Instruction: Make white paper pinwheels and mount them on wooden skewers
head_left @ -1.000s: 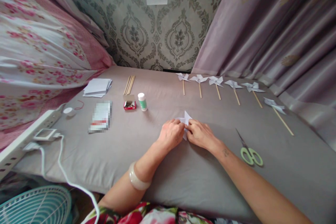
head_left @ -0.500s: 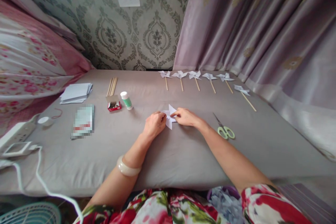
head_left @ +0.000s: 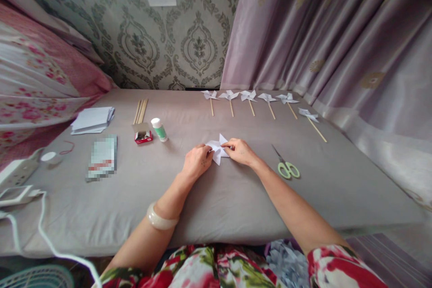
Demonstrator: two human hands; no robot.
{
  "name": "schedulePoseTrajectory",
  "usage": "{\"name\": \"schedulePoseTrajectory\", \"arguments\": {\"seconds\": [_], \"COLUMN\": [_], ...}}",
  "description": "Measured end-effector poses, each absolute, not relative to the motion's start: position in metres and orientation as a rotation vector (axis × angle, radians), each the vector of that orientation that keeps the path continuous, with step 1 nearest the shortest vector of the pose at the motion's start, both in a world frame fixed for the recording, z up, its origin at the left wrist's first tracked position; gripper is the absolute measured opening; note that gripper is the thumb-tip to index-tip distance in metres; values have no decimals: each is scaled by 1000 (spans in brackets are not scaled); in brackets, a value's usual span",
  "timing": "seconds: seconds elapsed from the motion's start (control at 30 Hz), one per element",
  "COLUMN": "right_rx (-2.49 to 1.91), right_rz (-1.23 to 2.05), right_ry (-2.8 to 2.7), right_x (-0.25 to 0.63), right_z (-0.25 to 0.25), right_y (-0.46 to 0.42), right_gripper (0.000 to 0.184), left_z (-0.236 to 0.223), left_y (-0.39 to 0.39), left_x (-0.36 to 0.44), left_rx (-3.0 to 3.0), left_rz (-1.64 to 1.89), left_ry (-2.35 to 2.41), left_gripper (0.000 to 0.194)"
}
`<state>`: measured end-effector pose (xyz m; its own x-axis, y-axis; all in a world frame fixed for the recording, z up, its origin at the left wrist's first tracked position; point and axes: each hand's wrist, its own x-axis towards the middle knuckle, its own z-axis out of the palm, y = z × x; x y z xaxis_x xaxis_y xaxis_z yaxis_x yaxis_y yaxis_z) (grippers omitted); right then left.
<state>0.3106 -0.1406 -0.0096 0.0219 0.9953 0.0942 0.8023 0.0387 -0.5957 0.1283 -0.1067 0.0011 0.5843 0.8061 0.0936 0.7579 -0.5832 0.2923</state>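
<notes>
A white paper pinwheel (head_left: 217,149) without a stick lies on the cloth-covered table in front of me. My left hand (head_left: 199,159) pinches its left side, the fingers curled over the paper. On its right side, my right hand (head_left: 240,150) has thumb and forefinger closed on a blade near the centre. Both hands partly cover the paper. Green-handled scissors (head_left: 285,164) lie to the right of my right hand. Beyond my left hand stand a glue stick (head_left: 159,129) with a white cap and a small red box (head_left: 143,137) holding small dark items.
Several finished pinwheels (head_left: 249,96) on sticks lie along the back right. Loose wooden sticks (head_left: 141,111) and a stack of white paper (head_left: 92,120) are at the back left. A power strip (head_left: 20,171) with a white cable lies at the left edge.
My right fingers have shifted slightly on the pinwheel's right blade. My left hand keeps its hold. The whole view has moved a little.
</notes>
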Motion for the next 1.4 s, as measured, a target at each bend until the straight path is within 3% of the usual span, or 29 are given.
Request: {"name": "schedulePoseTrajectory", "arguments": {"seconds": [0.23, 0.4, 0.53, 1.4], "right_rx": [-1901, -1806, -1771, -2116], "right_rz": [509, 595, 624, 379], "right_ry": [-1378, -1553, -1553, -1680], "right_x": [325, 316, 303, 287], "right_z": [-8, -5, -11, -18], "right_y": [-138, -150, -153, -152], "right_gripper": [21, 25, 17, 20], "left_z": [-1, -2, -4, -9], "left_y": [-109, -110, -110, -109], "left_x": [129, 131, 133, 137], "left_rx": [2613, 2590, 2601, 2739], "left_rz": [333, 350, 356, 257], "left_ry": [1271, 1276, 1266, 1149], "left_gripper": [25, 23, 21, 29]}}
